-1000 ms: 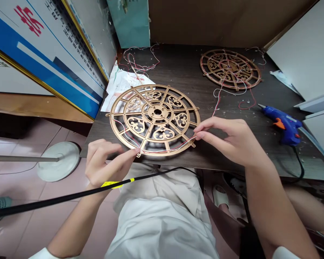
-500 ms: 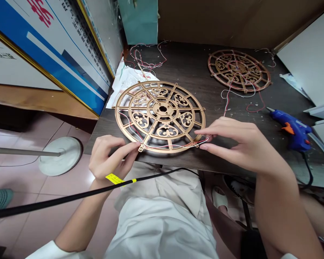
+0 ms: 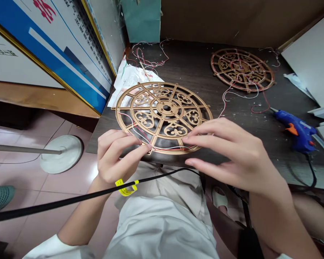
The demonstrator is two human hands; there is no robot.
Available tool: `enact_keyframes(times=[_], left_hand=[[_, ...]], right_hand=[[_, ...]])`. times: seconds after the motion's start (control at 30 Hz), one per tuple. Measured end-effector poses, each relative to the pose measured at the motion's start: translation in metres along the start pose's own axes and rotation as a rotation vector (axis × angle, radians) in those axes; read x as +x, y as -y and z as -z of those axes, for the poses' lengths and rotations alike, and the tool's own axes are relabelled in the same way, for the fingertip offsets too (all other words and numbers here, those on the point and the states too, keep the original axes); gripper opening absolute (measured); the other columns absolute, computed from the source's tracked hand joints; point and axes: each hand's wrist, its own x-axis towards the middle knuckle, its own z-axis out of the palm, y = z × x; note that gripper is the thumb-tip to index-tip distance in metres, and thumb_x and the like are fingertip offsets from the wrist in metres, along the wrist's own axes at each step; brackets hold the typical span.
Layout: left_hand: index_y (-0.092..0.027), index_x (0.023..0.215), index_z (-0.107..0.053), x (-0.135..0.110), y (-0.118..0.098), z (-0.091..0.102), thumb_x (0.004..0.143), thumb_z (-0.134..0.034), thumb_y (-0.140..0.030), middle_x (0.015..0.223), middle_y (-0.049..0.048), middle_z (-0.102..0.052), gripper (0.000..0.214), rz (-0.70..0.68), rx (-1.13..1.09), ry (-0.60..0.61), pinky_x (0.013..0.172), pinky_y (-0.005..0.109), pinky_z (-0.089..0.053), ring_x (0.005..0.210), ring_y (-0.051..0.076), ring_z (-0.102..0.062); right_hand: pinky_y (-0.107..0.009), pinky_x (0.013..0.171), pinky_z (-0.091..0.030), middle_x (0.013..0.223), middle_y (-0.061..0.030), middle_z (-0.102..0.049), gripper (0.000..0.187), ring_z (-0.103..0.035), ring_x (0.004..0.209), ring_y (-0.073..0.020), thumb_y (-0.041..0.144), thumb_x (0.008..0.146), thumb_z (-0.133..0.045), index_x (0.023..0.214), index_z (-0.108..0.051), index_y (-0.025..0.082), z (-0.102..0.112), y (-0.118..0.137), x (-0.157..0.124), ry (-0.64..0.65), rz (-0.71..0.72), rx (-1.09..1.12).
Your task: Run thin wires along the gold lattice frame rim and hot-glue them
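A round openwork wooden disc point(image 3: 158, 124), with scroll cut-outs and a hole at its centre, tilts at the table's near edge. Along its front rim runs a red and white wire point(image 3: 132, 121). My left hand point(image 3: 118, 154) grips that rim at the front left, its thumb pressing beside a small tab where the wire passes. Over the front right of the rim is my right hand point(image 3: 229, 154), thumb and fingers apart. Its fingertips are close to the disc and wire; whether they touch is hard to see.
A second wired disc point(image 3: 241, 70) lies at the table's back right. A blue glue gun point(image 3: 295, 131) rests on the right. Crumpled paper point(image 3: 120, 82) and tangled wires point(image 3: 148, 59) are at the back left. A black cable point(image 3: 91, 196) crosses before my body.
My right hand has shifted left along the rim, and its thumb and fingers have spread, releasing the wire. My left hand has moved slightly right, staying at the rim.
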Motion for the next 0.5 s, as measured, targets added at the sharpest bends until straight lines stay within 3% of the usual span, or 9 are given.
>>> enact_keyframes(times=[0.17, 0.5], left_hand=[[-0.024, 0.105, -0.072, -0.001, -0.008, 0.000, 0.086, -0.072, -0.015, 0.098, 0.0041, -0.065, 0.021, 0.008, -0.049, 0.055, 0.094, 0.034, -0.056, 0.101, 0.016, -0.060], [-0.024, 0.106, -0.074, -0.006, -0.017, -0.006, 0.085, -0.074, -0.013, 0.092, 0.0041, -0.069, 0.023, 0.008, -0.109, 0.096, 0.093, 0.035, -0.056, 0.097, 0.016, -0.061]], right_hand=[[-0.035, 0.094, -0.051, 0.113, -0.0053, -0.069, 0.028, -0.061, 0.105, -0.0177, 0.022, 0.089, -0.073, 0.117, -0.068, 0.019, -0.016, 0.018, 0.012, -0.013, 0.113, 0.041], [-0.037, 0.093, -0.051, 0.108, -0.0050, -0.069, 0.013, -0.061, 0.103, -0.0180, 0.014, 0.092, -0.067, 0.105, -0.066, 0.017, -0.030, 0.023, 0.009, 0.016, 0.019, 0.074]])
